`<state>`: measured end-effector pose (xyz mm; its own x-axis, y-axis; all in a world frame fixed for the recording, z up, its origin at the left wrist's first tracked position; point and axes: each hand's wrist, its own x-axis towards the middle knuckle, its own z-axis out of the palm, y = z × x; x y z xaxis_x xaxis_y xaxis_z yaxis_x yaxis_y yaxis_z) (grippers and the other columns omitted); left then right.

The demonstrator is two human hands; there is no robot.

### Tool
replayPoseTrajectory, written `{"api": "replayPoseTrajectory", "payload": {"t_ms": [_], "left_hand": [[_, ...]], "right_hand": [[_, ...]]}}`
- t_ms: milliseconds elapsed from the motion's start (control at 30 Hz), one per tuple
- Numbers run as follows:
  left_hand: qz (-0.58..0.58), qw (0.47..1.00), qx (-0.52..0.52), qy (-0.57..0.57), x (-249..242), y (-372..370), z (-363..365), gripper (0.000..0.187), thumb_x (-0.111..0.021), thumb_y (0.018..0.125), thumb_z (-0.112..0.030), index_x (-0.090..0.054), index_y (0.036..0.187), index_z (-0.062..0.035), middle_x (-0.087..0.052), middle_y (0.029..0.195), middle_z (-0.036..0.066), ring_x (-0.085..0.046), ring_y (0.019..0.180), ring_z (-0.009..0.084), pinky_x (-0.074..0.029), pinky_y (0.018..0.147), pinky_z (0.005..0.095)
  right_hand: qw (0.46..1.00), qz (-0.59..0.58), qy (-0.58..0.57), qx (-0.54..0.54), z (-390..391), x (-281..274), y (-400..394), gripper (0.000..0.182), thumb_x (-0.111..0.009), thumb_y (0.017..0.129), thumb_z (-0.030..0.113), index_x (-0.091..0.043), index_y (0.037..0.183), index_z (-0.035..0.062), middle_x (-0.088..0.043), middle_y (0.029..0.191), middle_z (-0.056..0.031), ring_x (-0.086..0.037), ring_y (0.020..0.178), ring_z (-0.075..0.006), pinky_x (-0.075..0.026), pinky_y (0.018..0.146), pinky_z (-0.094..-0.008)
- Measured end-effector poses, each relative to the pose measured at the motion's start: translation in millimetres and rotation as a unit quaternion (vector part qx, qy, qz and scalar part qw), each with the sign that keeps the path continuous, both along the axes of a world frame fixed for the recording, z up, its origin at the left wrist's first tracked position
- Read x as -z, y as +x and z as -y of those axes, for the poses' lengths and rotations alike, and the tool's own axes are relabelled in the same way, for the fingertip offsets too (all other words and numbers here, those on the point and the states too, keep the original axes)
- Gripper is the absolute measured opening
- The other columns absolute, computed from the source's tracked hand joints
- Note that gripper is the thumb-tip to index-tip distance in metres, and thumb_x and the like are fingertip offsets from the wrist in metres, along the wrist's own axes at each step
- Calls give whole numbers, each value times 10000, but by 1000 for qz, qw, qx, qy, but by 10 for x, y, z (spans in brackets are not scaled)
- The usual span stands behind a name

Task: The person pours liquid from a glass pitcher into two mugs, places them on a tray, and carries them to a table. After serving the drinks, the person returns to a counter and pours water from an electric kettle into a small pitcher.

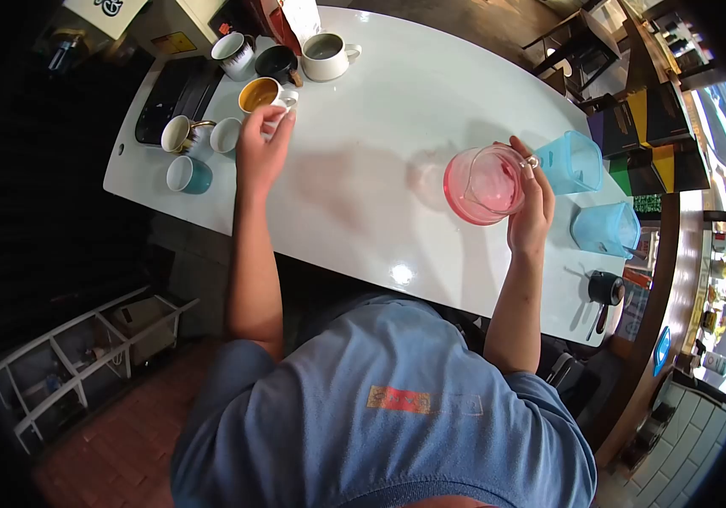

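My right hand (532, 199) is wrapped round the side and handle of a clear glass jug (483, 184) with pink liquid in it, above the white table (380, 110). At the left, my left hand (266, 140) has its fingers at the handle of a white cup with a yellow inside (259, 95); the fingertips are pressed close together there. Near that hand stand a small white cup (227, 135), a cup with a gold handle (176, 134) and a blue cup (189, 175).
A white mug (325, 57), a dark cup (277, 64) and a patterned cup (234, 56) stand at the back left, by a black tray (175, 97). Two blue containers (572, 162) (606, 229) and a black-handled tool (605, 289) are at the right.
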<state>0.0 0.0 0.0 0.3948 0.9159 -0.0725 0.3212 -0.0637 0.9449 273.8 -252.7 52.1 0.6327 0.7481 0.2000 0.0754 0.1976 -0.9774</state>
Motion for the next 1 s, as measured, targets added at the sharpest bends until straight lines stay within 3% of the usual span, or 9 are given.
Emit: {"api": "replayPoseTrajectory", "payload": {"t_ms": [67,100,167,233,300,333,467,767,1000], "left_hand": [[-126,960,-18,251,-53,47,-34,497,-748,720,-341,-562,1123,-118,-520,1197,75,-386,1135,244,-309,932,426],[-123,951,-19,281,-198,27,-289,497,-748,720,-341,-562,1123,-118,-520,1197,75,-386,1135,244,-309,932,426],[-384,808,-90,436,-331,110,-227,560,-746,709,-355,-542,1168,-108,-540,1150,98,-385,1139,278,-275,948,449],[-419,800,-93,420,-210,151,-418,692,-737,689,-457,-510,1222,-80,-533,1200,118,-361,1192,300,-233,976,468],[-569,767,-38,295,-233,205,-551,855,-687,653,-609,-467,1264,-53,-533,1238,141,-333,1235,313,-197,1009,477],[-580,769,-16,270,-231,224,-600,952,-673,617,-669,-451,1266,-9,-542,1246,166,-331,1235,312,-167,1029,475],[-565,786,-32,248,-236,313,-624,890,-726,618,-599,-482,1233,-4,-593,1174,164,-330,1241,316,-157,1021,455],[-527,820,-4,225,-319,280,-654,847,-780,564,-529,-503,1177,-15,-606,1145,171,-375,1209,316,-154,1016,458],[-399,854,59,328,-312,188,-438,805,-828,504,-458,-484,1164,-151,-580,1105,101,-445,1147,273,-179,1006,477]], "right_hand": [[1000,-7,-23,0,92,-40,9,457,-455,933,246,-511,1220,-106,-529,1264,-190,-513,1136,-238,-370,972,-360],[1000,-6,9,3,-123,79,-39,457,-455,933,246,-511,1220,-106,-529,1264,-190,-513,1136,-238,-370,972,-360],[1000,7,-3,1,-56,69,-31,446,-459,930,241,-526,1202,-107,-538,1253,-190,-521,1123,-231,-379,960,-357],[1000,17,-5,24,-35,31,-59,446,-462,929,243,-530,1197,-106,-540,1251,-189,-522,1121,-226,-378,961,-356],[999,27,2,48,-46,22,-68,445,-464,928,245,-535,1193,-105,-542,1249,-188,-524,1120,-222,-378,962,-356],[999,29,-1,40,-29,36,-51,449,-465,928,249,-532,1199,-103,-544,1248,-184,-524,1119,-216,-375,965,-353],[998,37,-4,52,32,-27,-47,442,-377,947,175,-446,1251,-138,-548,1215,-227,-545,1122,-249,-388,994,-336],[992,45,11,119,114,-45,35,459,-452,944,255,-498,1254,-80,-544,1249,-153,-516,1122,-196,-356,989,-339],[994,-1,13,104,146,-12,-36,457,-450,949,246,-481,1265,-83,-524,1274,-149,-505,1136,-186,-353,993,-332]]}}
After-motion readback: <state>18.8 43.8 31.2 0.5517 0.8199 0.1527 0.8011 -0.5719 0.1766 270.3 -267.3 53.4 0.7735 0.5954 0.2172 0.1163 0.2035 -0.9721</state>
